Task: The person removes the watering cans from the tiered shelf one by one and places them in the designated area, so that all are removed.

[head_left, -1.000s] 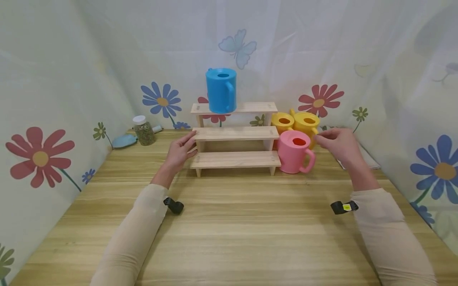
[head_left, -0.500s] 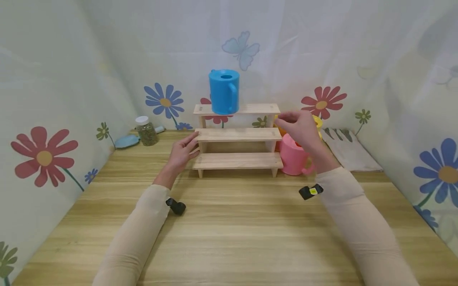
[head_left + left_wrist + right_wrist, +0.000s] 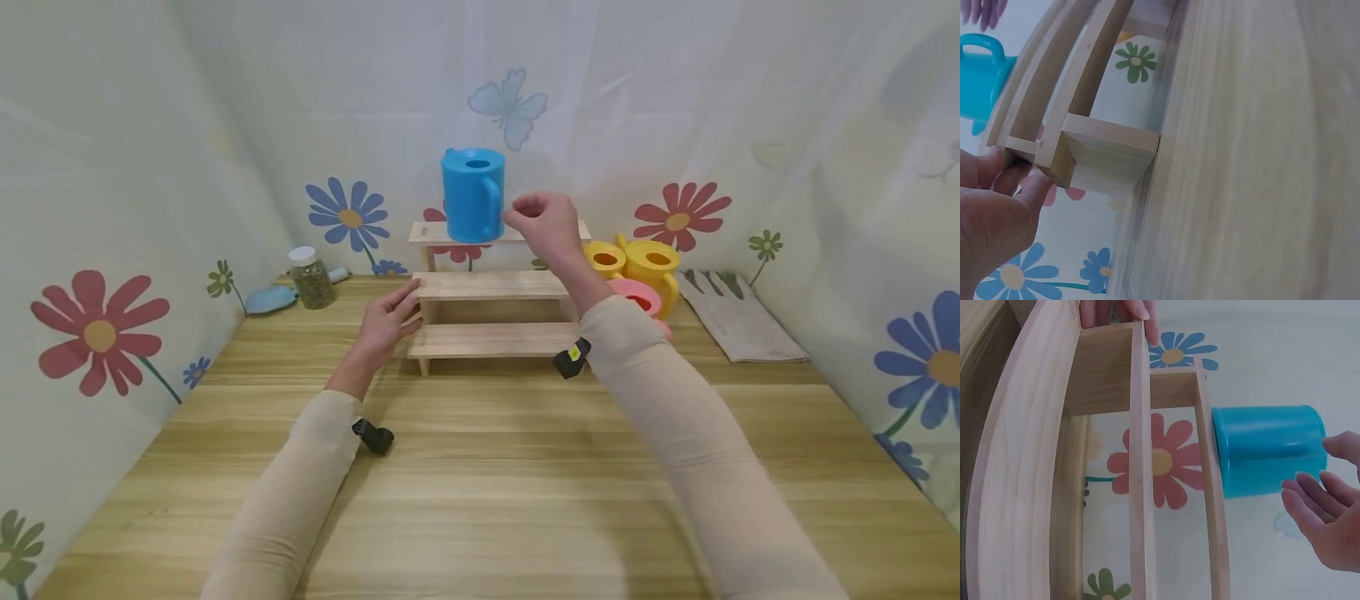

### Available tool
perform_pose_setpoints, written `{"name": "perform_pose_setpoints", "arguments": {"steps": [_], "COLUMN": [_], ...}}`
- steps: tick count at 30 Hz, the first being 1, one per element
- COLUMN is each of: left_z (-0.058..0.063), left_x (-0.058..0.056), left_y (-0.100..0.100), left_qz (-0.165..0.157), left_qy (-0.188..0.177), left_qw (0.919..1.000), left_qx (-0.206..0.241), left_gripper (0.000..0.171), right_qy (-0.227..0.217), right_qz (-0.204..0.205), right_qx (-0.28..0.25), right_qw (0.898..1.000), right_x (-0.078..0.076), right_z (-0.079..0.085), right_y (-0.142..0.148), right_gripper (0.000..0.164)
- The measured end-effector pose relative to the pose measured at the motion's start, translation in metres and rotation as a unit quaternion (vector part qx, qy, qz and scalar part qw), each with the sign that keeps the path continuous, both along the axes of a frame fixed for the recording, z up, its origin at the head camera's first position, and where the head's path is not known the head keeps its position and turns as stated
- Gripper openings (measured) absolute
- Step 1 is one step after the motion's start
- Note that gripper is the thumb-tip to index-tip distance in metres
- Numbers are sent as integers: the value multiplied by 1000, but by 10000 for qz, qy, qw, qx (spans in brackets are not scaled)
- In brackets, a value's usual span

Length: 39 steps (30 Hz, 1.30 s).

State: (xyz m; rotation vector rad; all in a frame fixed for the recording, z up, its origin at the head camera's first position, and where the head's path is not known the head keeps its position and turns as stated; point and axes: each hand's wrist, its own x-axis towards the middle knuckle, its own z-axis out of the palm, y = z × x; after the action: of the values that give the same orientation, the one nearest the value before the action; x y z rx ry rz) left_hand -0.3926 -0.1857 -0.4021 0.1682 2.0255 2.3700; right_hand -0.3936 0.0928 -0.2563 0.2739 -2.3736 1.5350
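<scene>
A blue watering can stands upright on the top tier of a three-step wooden shelf, its handle toward the right. Close to that handle is my right hand, fingers bent loosely. In the right wrist view, the thumb and fingers of the right hand are spread apart near the blue can's top, and a gap shows between fingers and can. My left hand holds the left end of the shelf's middle tier; the left wrist view shows its thumb and fingers pinching the wood.
Right of the shelf stand a pink watering can, partly behind my right sleeve, and two yellow ones. Cloth gloves lie farther right. At the back left are a white-capped jar and a light-blue flat tool.
My right hand has moved left and up from beside the yellow and pink cans to the blue can's handle. The left hand stays on the shelf's end.
</scene>
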Motion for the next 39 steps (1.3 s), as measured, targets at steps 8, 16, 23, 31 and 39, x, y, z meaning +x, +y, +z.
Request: {"name": "perform_pose_setpoints", "arguments": {"steps": [8, 16, 23, 31, 39], "left_z": [1, 1, 1, -1, -2], "left_x": [-2, 1, 1, 0, -2], "left_y": [2, 3, 4, 3, 1], "left_qz": [-5, 31, 58, 46, 26], "left_qy": [45, -25, -43, -53, 32], "left_qw": [10000, 10000, 10000, 10000, 10000], "left_qx": [7, 2, 36, 24, 7], "left_gripper": [45, 45, 45, 45, 45], "right_qy": [145, -63, 11, 677, 992], "right_qz": [-83, -172, -149, -527, -540], "right_qx": [-303, -675, -905, -1236, -1023], "right_qw": [9994, 9976, 9958, 9886, 9883], "right_x": [-12, -23, -24, -24, -19], "right_z": [12, 14, 11, 4, 6], "right_y": [-20, -36, -35, -33, -34], "right_gripper": [41, 46, 38, 32, 31]}}
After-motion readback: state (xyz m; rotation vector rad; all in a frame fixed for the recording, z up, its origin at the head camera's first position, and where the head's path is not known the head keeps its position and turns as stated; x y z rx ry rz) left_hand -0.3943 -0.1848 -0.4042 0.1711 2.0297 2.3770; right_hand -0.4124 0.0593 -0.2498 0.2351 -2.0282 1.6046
